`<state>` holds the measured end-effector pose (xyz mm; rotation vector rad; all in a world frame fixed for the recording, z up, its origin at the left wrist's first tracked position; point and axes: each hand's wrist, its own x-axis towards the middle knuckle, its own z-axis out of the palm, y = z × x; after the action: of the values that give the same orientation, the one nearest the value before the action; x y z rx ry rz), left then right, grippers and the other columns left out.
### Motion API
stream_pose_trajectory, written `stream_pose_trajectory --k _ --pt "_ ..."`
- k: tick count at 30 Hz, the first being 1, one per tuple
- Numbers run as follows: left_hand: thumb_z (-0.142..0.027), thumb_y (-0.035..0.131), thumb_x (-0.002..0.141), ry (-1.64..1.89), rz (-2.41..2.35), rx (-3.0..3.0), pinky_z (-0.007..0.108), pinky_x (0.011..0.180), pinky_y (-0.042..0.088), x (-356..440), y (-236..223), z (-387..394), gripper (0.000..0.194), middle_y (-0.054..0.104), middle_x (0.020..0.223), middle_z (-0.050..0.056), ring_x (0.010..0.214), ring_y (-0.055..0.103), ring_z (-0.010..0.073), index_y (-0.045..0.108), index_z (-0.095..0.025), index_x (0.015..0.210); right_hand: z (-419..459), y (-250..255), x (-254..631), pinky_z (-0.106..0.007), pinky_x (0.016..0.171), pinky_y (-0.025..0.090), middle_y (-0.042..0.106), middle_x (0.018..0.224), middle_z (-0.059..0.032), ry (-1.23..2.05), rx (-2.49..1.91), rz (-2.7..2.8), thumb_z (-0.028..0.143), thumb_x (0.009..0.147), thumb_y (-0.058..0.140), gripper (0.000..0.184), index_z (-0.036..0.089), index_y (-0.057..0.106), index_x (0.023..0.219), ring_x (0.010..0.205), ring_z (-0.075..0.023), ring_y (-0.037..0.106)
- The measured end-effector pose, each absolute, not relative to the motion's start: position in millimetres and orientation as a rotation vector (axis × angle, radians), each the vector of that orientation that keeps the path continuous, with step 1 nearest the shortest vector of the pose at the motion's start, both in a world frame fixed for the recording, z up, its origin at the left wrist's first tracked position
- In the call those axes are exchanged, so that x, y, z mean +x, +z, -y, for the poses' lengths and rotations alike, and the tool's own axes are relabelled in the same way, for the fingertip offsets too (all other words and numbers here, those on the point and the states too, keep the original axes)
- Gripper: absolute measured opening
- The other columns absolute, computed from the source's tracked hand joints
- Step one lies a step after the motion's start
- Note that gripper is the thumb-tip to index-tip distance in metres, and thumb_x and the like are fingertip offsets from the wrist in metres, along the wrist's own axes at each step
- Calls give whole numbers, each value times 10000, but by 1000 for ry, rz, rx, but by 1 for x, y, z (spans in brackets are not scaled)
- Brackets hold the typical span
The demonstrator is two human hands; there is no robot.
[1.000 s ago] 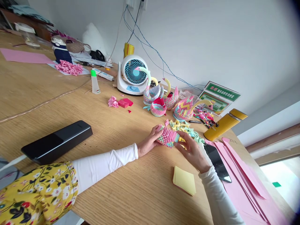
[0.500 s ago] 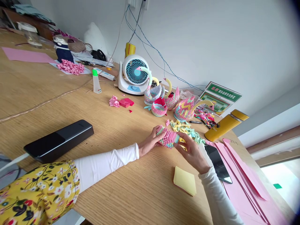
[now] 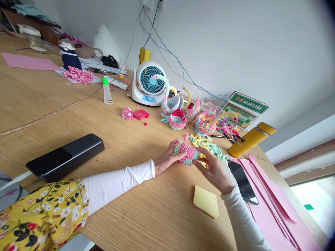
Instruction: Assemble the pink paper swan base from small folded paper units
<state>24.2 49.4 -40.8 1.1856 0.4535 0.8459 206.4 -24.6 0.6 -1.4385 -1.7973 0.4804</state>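
Note:
Between my hands is a round body of folded paper pieces (image 3: 188, 152), pink with green, yellow and blue parts, like the paper swans behind it. My left hand (image 3: 169, 158) grips its left side, thumb across the front. On the right edge, the fingers and thumb of my right hand (image 3: 211, 168) close on the same paper body. Just beyond lie loose folded paper pieces (image 3: 206, 143) in yellow and green. Several finished paper swans (image 3: 205, 121) stand farther back, beside a small pink and red paper bowl shape (image 3: 177, 120).
A yellow paper stack (image 3: 206, 202) lies in front. To the right are a dark phone (image 3: 243, 182), pink sheets (image 3: 269, 198) and a yellow flask (image 3: 251, 139). A black device (image 3: 66, 157) sits left. A white fan (image 3: 149, 83) and a glue bottle (image 3: 107, 91) stand behind.
My left thumb has moved right and slightly down across the front of the paper body. My right hand has shifted slightly left; the other things stay in place.

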Motion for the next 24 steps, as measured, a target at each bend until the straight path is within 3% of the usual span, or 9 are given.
stream_pose_trajectory --k 6,15,24 --pt "-447 632 803 869 -496 1269 409 1081 322 23 -38 -49 687 437 1306 107 1265 408 241 275 -202 1337 25 2 205 -357 824 583 598 1157 -101 449 -1443 1812 386 848 570 360 224 524 1167 924 -197 658" --pt "-392 654 792 874 -514 1359 358 1074 322 19 -26 -42 685 445 1290 109 1228 429 230 279 -159 1315 25 5 202 -377 853 570 609 1153 -90 395 -1451 1839 391 849 571 363 232 529 1172 934 -199 648" --pt "-361 695 751 893 -524 1365 374 1022 370 19 -23 -40 687 482 1208 85 1166 463 233 295 -177 1278 28 10 197 -384 785 582 640 1099 -89 352 -1494 1854 381 843 572 353 238 533 1163 910 -220 656"
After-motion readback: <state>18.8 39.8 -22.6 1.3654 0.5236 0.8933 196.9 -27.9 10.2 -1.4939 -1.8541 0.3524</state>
